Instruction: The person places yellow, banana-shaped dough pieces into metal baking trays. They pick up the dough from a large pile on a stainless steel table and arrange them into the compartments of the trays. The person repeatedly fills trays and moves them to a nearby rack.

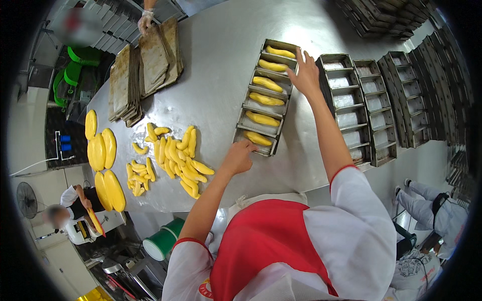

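A long metal loaf pan (243, 116) lies on the steel table in front of me, split by dividers into several compartments. Each compartment holds one yellow dough roll (264, 119). My left hand (238, 157) is at the pan's near end, its fingers curled against the corner rim. At the far right corner, my right hand (305, 75) rests along the rim with fingers stretched and thumb apart. To the left lies a pile of loose yellow dough rolls (175, 156), with a smaller heap of short dough pieces (139, 176) beside it.
Compartmented pans (346, 100) without dough stand at the right, with more pan stacks (384, 17) behind. Large flat dough pieces (103, 149) line the left edge. A gloved co-worker's hand (145, 21) touches stacked stained metal sheets (155, 57). A green bucket (163, 241) stands below the table.
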